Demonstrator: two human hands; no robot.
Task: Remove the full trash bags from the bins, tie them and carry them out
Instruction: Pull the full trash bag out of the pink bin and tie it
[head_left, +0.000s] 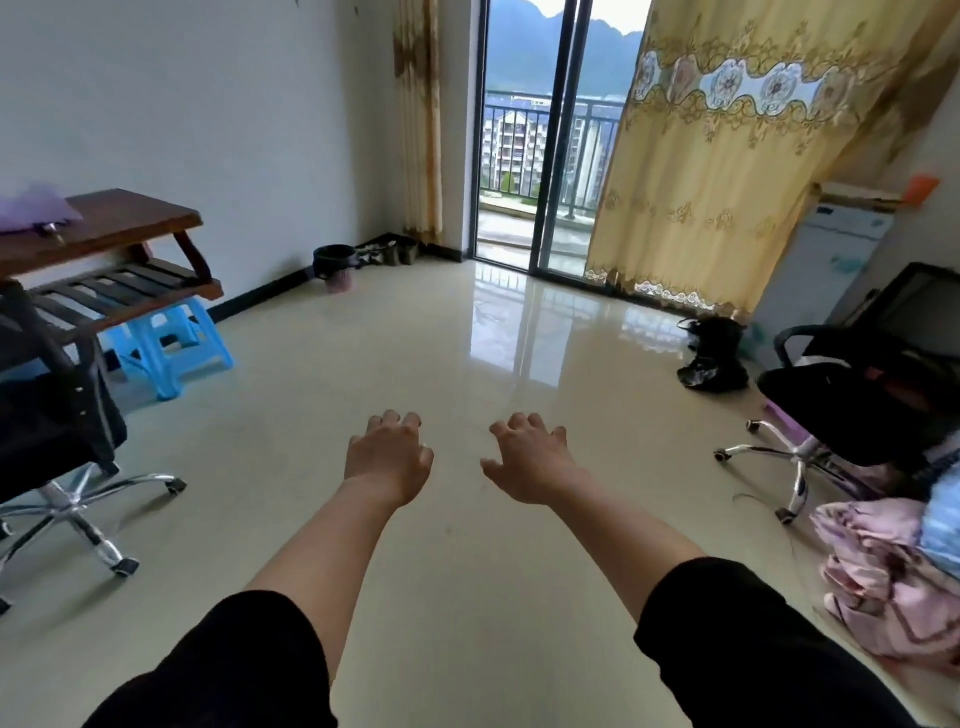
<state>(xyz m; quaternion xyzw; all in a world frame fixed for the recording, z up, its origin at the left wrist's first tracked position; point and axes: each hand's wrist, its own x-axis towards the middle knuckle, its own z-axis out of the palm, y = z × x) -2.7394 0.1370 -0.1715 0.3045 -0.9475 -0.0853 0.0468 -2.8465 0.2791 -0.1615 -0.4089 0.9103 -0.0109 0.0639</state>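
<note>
A person's own view into a bright room, both bare forearms stretched forward over a glossy cream tiled floor (467, 332). The left hand (389, 457) and right hand (530, 457) hover palm-down, fingers apart and loosely bent, holding nothing.

At the floor's far left edge, against the white wall, stands a small round pink bin (338, 280). A thin black liner bag (334, 254) is folded over its rim; how full it is cannot be told. Near the floor's right edge, by the hem of a yellow curtain (727, 182), sits a crumpled, shiny black bag heap (712, 358); whether it is tied is unclear. Both lie well apart from the hands.

Likely risks: the thin plastic may tear or spill if hauled up by one side, and the polished tiles look slippery. The chrome castor legs of the left office chair (78, 512) and right office chair (800, 467) jut towards the walking path.
</note>
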